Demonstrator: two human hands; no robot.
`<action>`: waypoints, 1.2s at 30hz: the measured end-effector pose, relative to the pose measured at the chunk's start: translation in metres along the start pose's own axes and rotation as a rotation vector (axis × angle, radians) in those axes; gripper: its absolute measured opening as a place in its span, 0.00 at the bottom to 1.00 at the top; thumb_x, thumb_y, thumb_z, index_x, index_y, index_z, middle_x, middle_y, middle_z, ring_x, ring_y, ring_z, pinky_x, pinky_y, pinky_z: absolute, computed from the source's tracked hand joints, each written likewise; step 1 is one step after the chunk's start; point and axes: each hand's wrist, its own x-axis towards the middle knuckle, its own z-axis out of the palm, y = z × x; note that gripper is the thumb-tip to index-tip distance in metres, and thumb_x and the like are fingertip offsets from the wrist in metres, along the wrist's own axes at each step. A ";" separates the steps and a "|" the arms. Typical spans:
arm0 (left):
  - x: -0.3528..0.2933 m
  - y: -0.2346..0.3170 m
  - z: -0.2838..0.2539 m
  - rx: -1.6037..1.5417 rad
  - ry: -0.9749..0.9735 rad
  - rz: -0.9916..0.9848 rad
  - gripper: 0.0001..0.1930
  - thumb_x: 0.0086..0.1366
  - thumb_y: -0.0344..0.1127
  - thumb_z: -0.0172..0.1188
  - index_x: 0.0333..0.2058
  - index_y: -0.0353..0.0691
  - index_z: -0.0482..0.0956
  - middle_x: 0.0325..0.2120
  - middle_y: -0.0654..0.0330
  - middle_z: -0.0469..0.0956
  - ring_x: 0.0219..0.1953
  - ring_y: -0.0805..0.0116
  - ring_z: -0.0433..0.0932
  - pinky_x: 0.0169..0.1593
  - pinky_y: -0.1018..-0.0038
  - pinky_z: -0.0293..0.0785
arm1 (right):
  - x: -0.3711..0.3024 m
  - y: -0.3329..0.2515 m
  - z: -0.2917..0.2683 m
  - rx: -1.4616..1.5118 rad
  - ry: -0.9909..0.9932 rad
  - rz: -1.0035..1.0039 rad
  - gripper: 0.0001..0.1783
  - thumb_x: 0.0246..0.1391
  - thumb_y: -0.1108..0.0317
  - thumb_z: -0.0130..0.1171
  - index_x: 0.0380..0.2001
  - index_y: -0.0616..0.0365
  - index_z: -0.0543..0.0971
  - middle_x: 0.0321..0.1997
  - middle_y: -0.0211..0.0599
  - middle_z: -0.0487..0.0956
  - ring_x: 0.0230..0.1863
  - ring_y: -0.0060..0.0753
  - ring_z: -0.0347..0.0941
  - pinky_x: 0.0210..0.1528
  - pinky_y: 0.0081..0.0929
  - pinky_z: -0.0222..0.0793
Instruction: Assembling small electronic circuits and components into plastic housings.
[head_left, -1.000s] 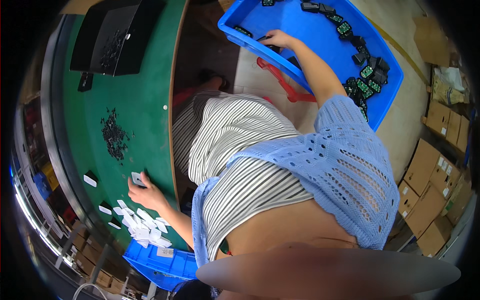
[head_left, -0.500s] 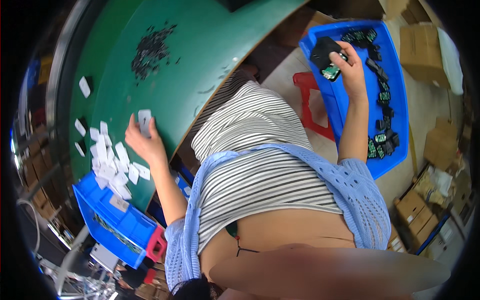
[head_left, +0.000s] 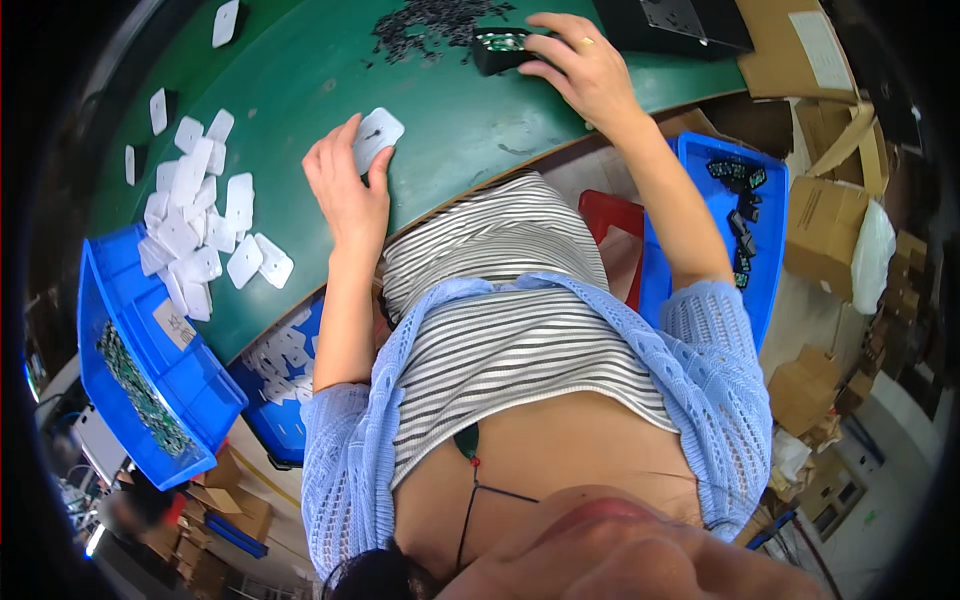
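Observation:
My left hand (head_left: 348,190) rests on the green tabletop with its thumb and fingers on opposite edges of a white rounded plastic cover (head_left: 378,128), which has a small dark mark in its middle. Farther right, my right hand (head_left: 588,72) grips a black plastic housing (head_left: 492,62) by its right end, low over the table or on it. Inside the housing a green circuit board (head_left: 503,42) shows. Several white covers (head_left: 180,235) lie in a loose pile to the left of my left hand. Small black pieces (head_left: 415,30) are scattered just beyond the housing.
At the left table edge stands a blue bin (head_left: 205,365) with green circuit boards. Another blue bin (head_left: 665,270), at right, holds black housings, beside a red stool (head_left: 608,212). White pieces lie in a blue crate (head_left: 285,435) below. Cardboard boxes (head_left: 825,235) stand far right.
My right hand has moved from over the right blue bin to the tabletop with the black housing. My left hand keeps to the white cover. The view has turned.

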 end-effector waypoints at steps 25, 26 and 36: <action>0.000 -0.005 -0.013 -0.463 -0.070 0.079 0.24 0.56 0.19 0.53 0.53 0.42 0.71 0.55 0.57 0.71 0.56 0.55 0.69 0.58 0.66 0.65 | 0.003 -0.100 -0.008 0.581 0.000 0.377 0.12 0.48 0.75 0.62 0.40 0.59 0.80 0.49 0.39 0.79 0.52 0.38 0.74 0.55 0.29 0.67; 0.001 -0.005 -0.015 -0.460 -0.069 0.075 0.24 0.56 0.19 0.53 0.53 0.42 0.71 0.55 0.57 0.71 0.56 0.55 0.69 0.58 0.66 0.65 | 0.008 -0.109 -0.003 0.577 -0.049 0.297 0.13 0.48 0.75 0.62 0.40 0.59 0.80 0.49 0.38 0.79 0.51 0.39 0.74 0.54 0.30 0.68; -0.003 -0.018 -0.015 -0.401 -0.151 0.076 0.25 0.56 0.16 0.46 0.50 0.42 0.76 0.50 0.60 0.75 0.58 0.59 0.69 0.59 0.66 0.63 | 0.018 -0.121 0.029 0.540 -0.174 0.142 0.12 0.47 0.75 0.61 0.39 0.58 0.79 0.48 0.35 0.79 0.50 0.42 0.73 0.49 0.34 0.71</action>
